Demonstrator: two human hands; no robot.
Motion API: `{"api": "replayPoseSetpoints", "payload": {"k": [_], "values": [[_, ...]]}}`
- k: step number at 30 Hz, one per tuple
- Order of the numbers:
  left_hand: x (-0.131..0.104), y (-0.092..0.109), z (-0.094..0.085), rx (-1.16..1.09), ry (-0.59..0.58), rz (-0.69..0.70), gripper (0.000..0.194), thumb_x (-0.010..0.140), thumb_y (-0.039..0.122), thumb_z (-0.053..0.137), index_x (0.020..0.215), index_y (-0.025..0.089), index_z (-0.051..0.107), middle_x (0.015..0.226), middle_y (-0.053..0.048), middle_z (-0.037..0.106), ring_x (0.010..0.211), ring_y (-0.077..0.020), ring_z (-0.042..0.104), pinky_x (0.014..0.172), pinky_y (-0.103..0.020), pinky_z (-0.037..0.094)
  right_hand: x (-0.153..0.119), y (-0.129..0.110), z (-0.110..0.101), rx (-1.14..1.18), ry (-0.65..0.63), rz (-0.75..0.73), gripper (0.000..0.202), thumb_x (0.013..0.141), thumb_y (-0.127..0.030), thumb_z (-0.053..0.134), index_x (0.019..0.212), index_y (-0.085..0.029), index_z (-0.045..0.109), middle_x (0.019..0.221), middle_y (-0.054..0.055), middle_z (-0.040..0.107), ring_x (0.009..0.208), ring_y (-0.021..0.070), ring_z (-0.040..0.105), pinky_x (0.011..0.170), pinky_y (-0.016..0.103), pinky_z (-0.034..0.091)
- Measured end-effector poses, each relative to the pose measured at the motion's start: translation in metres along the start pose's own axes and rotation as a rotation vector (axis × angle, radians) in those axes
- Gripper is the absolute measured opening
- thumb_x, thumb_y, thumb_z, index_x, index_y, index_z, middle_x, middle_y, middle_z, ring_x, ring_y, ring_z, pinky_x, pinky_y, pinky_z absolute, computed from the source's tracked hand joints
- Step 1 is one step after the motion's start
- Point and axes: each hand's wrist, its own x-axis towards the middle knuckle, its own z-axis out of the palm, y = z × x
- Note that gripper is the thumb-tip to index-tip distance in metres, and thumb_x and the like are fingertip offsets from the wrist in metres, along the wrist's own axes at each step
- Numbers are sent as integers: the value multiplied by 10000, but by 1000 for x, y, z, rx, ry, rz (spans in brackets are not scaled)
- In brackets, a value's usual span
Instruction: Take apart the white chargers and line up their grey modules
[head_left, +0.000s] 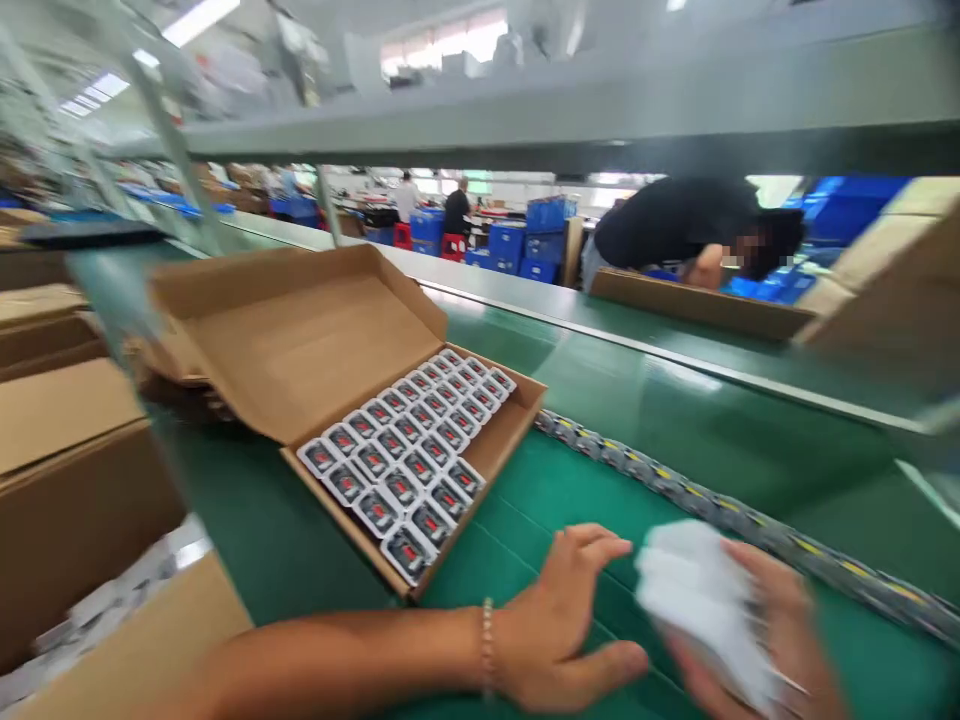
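- The white bundle [694, 590] was at the near right, above the green belt [517, 530], blurred enough that I could not tell what made it up.
- The right hand [787, 615] was clamped around its right side, thumb near the top and fingers beneath.
- The left hand [551, 615] was empty, just beside the bundle's left side, thumb and fingers spread apart.
- Good handling, I judged, meant supporting the bundle from both sides, with even, light pressure so that nothing slid or bent, and keeping it level.
- To the left of the hands lay a cardboard box [315, 330], lid folded back, holding rows of white-rimmed packs [405, 430] with red marks; the rows had a gap along the right side, where straight, flush placing would have mattered.
- The belt's surface looked smooth, with faint lines across it; a strip of grey pieces with yellow marks [660, 475] ran along it beyond the hands.
- At the near left stood a deep carton [90, 530] with whitish items [127, 590] inside.
- Farther off, a pale shelf [525, 115] crossed overhead; beyond the belt, a co-worker in dark clothing [667, 225] bent down, with blue crates [506, 245] farther left.
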Motion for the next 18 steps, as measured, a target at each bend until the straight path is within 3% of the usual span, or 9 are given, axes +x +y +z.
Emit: {"api": "replayPoseSetpoints", "payload": {"k": [3, 5, 10, 15, 18], "values": [[-4, -1, 3, 153, 8, 26, 648, 840, 243, 511, 1383, 230, 158, 1381, -132, 267, 1328, -247, 263, 1123, -479, 265, -2, -4, 10, 30, -233, 72, 879, 761, -324, 629, 1444, -248, 81, 1282, 151, 386, 1134, 325, 480, 900, 498, 468], [-3, -5, 6, 177, -8, -1, 626, 856, 227, 486, 1379, 250, 143, 1388, -122, 253, 1320, -239, 272, 1116, -464, 289, 0, -5, 14, 69, -298, 142, 941, 727, -257, 628, 1449, -221, 28, 1286, 153, 383, 1130, 301, 482, 912, 463, 462], [0, -10, 8, 180, 59, -132, 519, 918, 260, 407, 1369, 278, 151, 1405, -106, 235, 1343, -232, 242, 1131, -483, 267, 7, -11, 3, 174, -245, 183, 894, 665, -249, 680, 1414, -249, 193, 1315, 113, 381, 1143, 281, 471, 970, 418, 411], [2, -10, 2, 70, 21, -231, 555, 947, 367, 367, 1412, 285, 76, 1496, -86, 129, 1410, -224, 123, 1172, -492, 173, 12, -15, -11, 671, -258, 342, 765, 778, -425, 553, 1395, -259, 132, 1223, 102, 458, 936, 228, 573, 763, 344, 502], [1, -10, 0, 45, 47, -180, 573, 949, 412, 345, 1424, 286, 51, 1529, -72, 82, 1430, -218, 56, 1177, -498, 144, 8, -14, -6, 522, -331, 159, 727, 677, -307, 636, 1298, -272, 261, 1183, 84, 443, 982, 242, 533, 800, 350, 482]]}}
